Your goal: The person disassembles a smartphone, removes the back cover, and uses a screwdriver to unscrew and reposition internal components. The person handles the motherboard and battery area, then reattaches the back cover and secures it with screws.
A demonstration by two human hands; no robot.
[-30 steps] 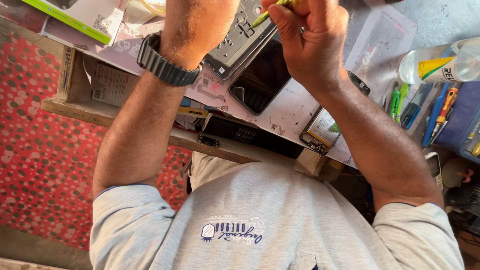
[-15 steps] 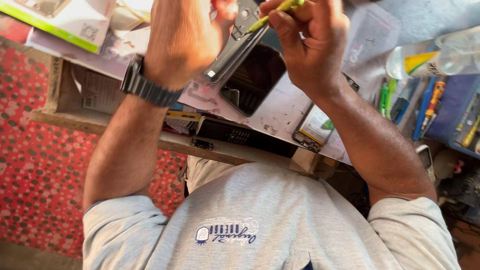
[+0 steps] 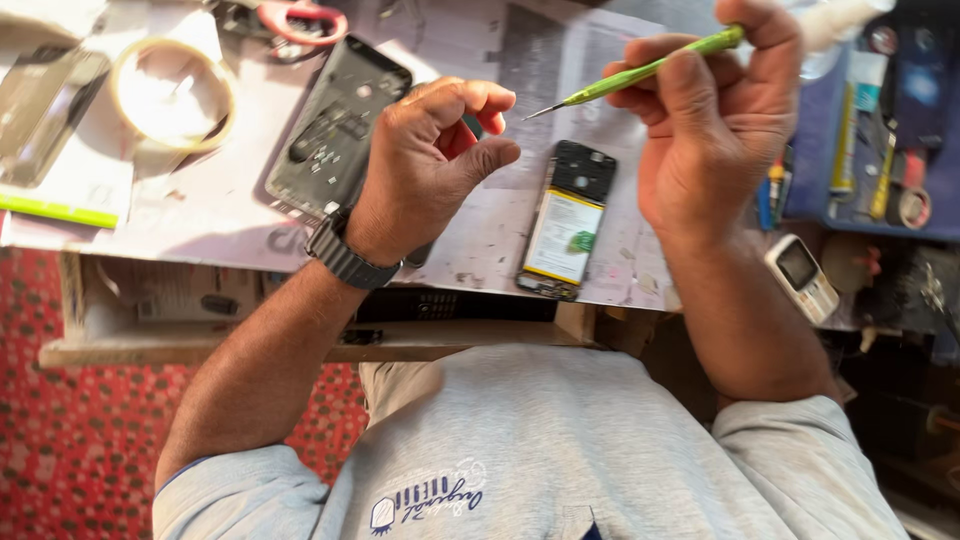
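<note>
Cluttered repair bench (image 3: 230,215) filled the upper frame, red patterned floor at lower left. Left hand (image 3: 425,165), centre frame, wore a dark wristwatch (image 3: 345,255); its fingers were curled with thumb and forefinger tips pinched together, possibly on a tiny part, too small to tell. Right hand (image 3: 725,110), upper right, gripped a green screwdriver (image 3: 640,70) between thumb and fingers, tip pointing left toward the left fingertips, just apart from them. Opened phone with exposed battery (image 3: 568,222) lay on the bench between and below the hands. Dark phone back cover (image 3: 335,125) lay left of the left hand. Tape roll (image 3: 172,92) upper left, red-handled scissors (image 3: 300,18) at top.
</note>
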